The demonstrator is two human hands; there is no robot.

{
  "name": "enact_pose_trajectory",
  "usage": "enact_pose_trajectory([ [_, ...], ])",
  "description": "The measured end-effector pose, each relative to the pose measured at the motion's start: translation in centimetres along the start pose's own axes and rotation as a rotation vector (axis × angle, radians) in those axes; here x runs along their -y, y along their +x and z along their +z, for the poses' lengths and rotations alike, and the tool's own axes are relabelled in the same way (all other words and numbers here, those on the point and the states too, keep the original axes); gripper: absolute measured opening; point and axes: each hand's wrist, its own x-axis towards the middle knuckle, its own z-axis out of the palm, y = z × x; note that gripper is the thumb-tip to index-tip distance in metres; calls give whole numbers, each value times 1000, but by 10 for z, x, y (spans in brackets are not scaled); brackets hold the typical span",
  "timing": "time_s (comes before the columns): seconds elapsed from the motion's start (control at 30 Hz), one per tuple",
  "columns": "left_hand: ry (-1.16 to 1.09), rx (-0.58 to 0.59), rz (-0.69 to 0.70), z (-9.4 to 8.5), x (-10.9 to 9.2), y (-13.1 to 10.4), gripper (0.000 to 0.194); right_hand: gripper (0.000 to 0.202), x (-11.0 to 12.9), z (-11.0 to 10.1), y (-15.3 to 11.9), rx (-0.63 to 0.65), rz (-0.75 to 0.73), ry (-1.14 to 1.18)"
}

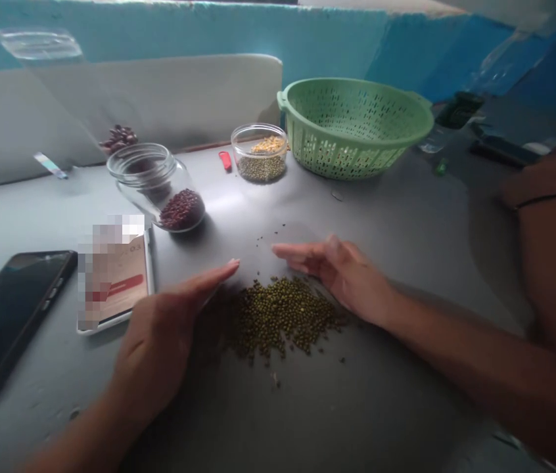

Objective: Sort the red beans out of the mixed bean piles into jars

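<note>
A loose pile of green mung beans (pixel 285 312) lies on the grey table (pixel 327 407), with a few stray beans around it. My left hand (pixel 167 328) is on the pile's left side, fingers stretched out toward the far side, palm turned inward. On the pile's far right edge, my right hand (pixel 342 272) has its fingers extended to the left and its thumb raised. Both hands hold nothing, and a gap separates their fingertips. Whether either hand touches the beans is hard to tell.
Two phones (pixel 6 322) lie at the left. Beyond them stand a glass jar (pixel 140 164) with dark red beans and a clear tub (pixel 261 157) of seeds. A green colander (pixel 351 144) sits at the back. Another person's arm (pixel 554 263) rests at the right.
</note>
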Motion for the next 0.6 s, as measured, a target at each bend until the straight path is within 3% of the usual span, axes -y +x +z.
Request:
enact_pose_trajectory([
  [0.23, -408, -142, -271, 1, -12, 18, 79, 96, 0, -10, 22, -33, 22, 119],
  [0.6, -533, -169, -260, -2, -9, 22, 85, 113, 4, -20, 28, -21, 48, 6],
])
